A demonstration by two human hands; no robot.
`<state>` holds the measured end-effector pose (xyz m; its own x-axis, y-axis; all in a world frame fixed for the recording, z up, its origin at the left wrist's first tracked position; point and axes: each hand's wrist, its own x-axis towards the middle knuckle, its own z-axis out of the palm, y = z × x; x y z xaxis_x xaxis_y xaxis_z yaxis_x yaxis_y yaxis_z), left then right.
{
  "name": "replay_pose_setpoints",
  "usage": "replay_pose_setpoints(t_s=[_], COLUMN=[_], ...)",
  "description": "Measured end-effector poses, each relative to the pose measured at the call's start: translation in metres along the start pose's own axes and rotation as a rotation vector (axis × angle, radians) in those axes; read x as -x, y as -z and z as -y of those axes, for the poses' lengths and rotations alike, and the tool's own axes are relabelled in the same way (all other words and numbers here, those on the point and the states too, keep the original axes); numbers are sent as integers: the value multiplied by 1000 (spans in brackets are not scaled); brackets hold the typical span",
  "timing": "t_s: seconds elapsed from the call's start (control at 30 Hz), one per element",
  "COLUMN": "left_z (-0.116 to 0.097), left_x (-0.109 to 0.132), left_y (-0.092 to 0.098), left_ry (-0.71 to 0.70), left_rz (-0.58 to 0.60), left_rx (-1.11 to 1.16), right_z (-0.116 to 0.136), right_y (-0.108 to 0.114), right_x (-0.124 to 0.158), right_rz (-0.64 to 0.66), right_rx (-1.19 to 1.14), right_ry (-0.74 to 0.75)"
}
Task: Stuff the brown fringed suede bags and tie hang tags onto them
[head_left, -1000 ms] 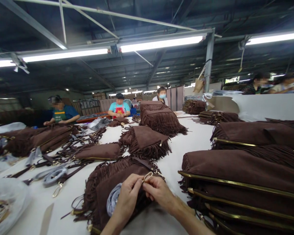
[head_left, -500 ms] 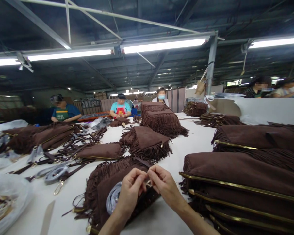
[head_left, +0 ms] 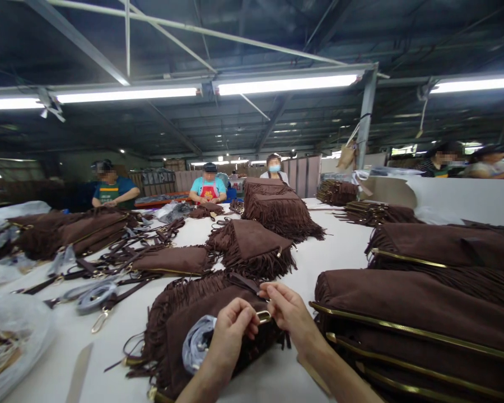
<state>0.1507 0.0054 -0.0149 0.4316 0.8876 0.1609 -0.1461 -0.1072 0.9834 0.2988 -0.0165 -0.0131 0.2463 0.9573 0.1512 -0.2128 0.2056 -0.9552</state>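
Over a dark brown fringed bag (head_left: 180,330), both of my hands meet close together. My left hand (head_left: 235,327) is closed, its fingertips at one end of a gold metal clasp (head_left: 264,317). The clasp's other end runs under the fingers of my right hand (head_left: 288,313). Thumb and forefinger of that hand pinch the end of a dark strap (head_left: 246,281). A coiled strap in grey wrapping (head_left: 196,344) lies on the bag, partly behind my left wrist. My fingers hide how strap and clasp join.
Stacked brown bags with gold zips (head_left: 403,319) rise at the right. More fringed bags (head_left: 252,240) stand ahead. Straps with hooks (head_left: 109,305) spread across the left of the white table (head_left: 197,230), near a plastic bag (head_left: 33,330). Several people (head_left: 209,187) sit beyond.
My hands have moved slightly apart, the right one up and to the right. More of the gold clasp now shows between them, and the strap end shows at my right fingertips.
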Motion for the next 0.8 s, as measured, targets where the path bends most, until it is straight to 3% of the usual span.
replay_pose_setpoints(t_s=[0.13,0.37,0.53,0.8], left_z=[2,0,0,0], left_x=[1,0,0,5], left_y=[-1,0,6,5], left_ry=[-4,-42,-13,-135], left_rz=[5,-10,-62,-18], left_rx=[13,-49,-130,-175], right_z=[-1,-8,-13,-12], right_y=[-7,-6,0,0], right_x=[6,7,3,8], right_rz=[152,152,174,243], right_rx=[-18,-109,113,326], right_ry=[6,-9,76,94])
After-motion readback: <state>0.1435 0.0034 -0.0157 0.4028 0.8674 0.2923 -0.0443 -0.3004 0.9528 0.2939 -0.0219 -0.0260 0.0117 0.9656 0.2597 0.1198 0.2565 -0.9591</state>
